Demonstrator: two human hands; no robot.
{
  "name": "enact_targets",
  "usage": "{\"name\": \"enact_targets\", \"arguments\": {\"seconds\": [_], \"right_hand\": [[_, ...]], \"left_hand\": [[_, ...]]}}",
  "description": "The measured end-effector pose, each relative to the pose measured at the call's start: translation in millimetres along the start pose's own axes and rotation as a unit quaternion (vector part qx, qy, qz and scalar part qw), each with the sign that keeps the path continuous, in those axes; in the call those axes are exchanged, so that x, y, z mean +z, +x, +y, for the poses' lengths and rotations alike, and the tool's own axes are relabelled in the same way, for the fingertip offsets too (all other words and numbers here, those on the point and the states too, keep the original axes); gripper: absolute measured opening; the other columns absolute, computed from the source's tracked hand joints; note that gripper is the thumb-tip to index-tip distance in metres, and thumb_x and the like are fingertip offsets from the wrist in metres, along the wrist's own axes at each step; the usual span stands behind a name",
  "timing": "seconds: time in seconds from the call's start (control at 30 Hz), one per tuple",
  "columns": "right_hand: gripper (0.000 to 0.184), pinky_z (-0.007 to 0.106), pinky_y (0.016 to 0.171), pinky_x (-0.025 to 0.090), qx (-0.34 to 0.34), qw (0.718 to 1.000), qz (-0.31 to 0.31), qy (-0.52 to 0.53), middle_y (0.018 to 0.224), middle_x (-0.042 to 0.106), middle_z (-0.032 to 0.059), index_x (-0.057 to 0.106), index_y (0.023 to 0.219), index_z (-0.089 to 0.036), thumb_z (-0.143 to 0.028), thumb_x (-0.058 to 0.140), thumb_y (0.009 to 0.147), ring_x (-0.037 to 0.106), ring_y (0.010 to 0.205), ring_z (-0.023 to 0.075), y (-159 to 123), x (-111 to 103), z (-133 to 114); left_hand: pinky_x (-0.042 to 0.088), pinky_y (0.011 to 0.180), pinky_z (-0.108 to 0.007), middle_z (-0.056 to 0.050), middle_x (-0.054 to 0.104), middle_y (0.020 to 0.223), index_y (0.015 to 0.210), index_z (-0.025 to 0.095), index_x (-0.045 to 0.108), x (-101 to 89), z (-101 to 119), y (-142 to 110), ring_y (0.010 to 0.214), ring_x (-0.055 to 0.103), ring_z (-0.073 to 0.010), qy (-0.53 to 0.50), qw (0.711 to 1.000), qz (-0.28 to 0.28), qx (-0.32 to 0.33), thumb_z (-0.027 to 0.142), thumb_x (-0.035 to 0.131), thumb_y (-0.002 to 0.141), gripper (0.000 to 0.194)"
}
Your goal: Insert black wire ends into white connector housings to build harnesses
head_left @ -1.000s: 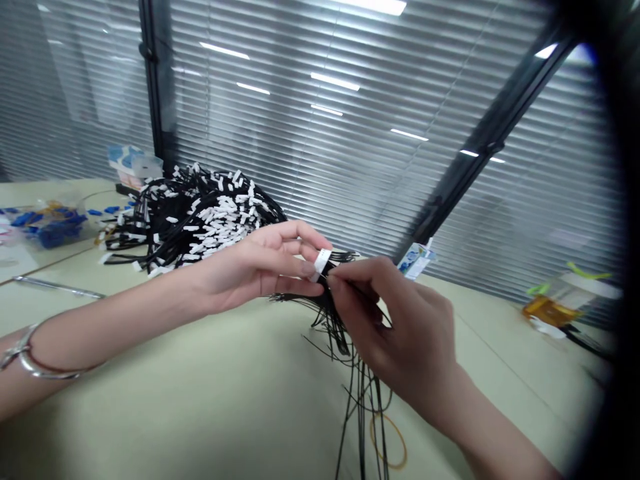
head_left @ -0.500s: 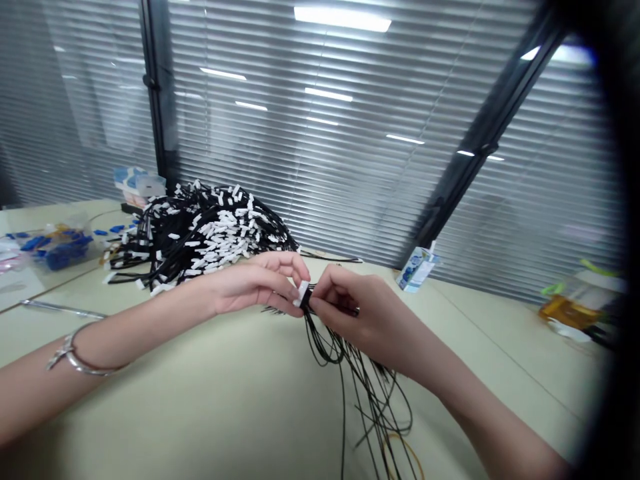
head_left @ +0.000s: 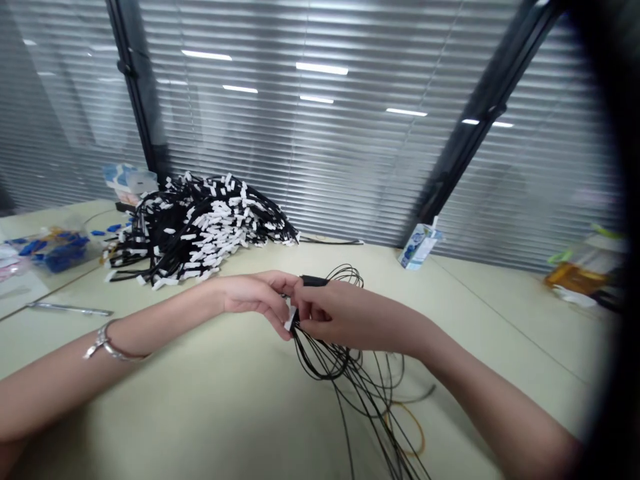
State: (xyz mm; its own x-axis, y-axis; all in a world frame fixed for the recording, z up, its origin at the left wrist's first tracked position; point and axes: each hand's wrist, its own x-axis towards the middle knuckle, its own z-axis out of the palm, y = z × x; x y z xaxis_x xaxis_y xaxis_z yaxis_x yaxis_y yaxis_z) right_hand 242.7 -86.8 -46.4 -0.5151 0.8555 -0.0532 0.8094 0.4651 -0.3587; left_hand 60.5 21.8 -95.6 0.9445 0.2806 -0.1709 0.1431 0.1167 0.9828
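Observation:
Between the fingertips of my left hand [head_left: 255, 300] is a small white connector [head_left: 290, 319], pinched and tilted. My right hand [head_left: 340, 313] closes its thumb and fingers on the thin black wires [head_left: 320, 363] right where they meet the connector. From there the wires loop below my right hand and fan out toward the front edge of the table. A black sleeved piece [head_left: 314, 281] shows just behind my fingers; whether it joins these wires I cannot tell. My right fingertips partly hide the wire ends.
A large heap of black cables with white connectors [head_left: 215, 227] lies at the back left. Blue parts in a clear bag [head_left: 55, 250], a pen [head_left: 70, 309], a drink carton [head_left: 419, 247], a jug of amber liquid [head_left: 580, 273] and a yellow rubber band [head_left: 423, 433] are on the table [head_left: 200, 407].
Both hands have moved slightly left and down in the view, still together at the connector. The black sleeved piece and wire loops behind my right hand now show. The camera view has shifted a little.

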Motion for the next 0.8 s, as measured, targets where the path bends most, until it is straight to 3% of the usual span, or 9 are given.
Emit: {"name": "enact_targets", "arguments": {"seconds": [0.1,0.23,0.6,0.8], "right_hand": [[0.014,0.024,0.047,0.028,-0.014,0.998,-0.05,-0.024,0.064,0.054,-0.0026,0.057,0.076,-0.016,-0.02,0.048,0.085,0.044,0.053,0.0088,1.6,6.9,-1.4],[0.017,0.023,0.049,0.025,-0.031,0.995,-0.068,-0.059,0.059,0.046,-0.0036,0.052,0.07,-0.014,-0.016,0.049,0.087,0.038,0.052,0.0085,3.1,16.3,-2.9],[0.017,0.027,0.049,0.02,-0.05,0.993,-0.078,-0.077,0.064,0.05,-0.0016,0.053,0.069,-0.015,-0.016,0.046,0.084,0.036,0.05,0.0072,9.6,31.3,5.5],[0.017,0.027,0.049,0.02,-0.044,0.993,-0.092,-0.066,0.062,0.048,-0.0021,0.058,0.075,-0.016,-0.018,0.046,0.088,0.034,0.05,0.0072,22.2,41.4,16.3]], "left_hand": [[0.063,0.074,-0.037,-0.006,0.07,0.095,0.098,0.014,0.065,-0.1,-13.2,5.7,0.081,0.07,-0.0199,0.012,0.998,-0.044,-0.042,0.004,0.07,0.064,0.036],[0.062,0.078,-0.035,-0.008,0.072,0.096,0.109,0.015,0.064,0.0,-23.0,9.7,0.083,0.073,-0.0222,0.029,0.994,-0.076,-0.077,0.005,0.076,0.063,0.049],[0.06,0.08,-0.034,-0.011,0.072,0.104,0.109,0.015,0.064,-8.5,-40.7,17.6,0.094,0.071,-0.0265,0.039,0.991,-0.08,-0.102,0.01,0.081,0.059,0.053],[0.06,0.079,-0.035,-0.008,0.072,0.099,0.106,0.015,0.064,-14.4,-50.3,25.8,0.093,0.071,-0.0273,-0.001,0.987,-0.106,-0.125,0.011,0.078,0.059,0.049]]}}
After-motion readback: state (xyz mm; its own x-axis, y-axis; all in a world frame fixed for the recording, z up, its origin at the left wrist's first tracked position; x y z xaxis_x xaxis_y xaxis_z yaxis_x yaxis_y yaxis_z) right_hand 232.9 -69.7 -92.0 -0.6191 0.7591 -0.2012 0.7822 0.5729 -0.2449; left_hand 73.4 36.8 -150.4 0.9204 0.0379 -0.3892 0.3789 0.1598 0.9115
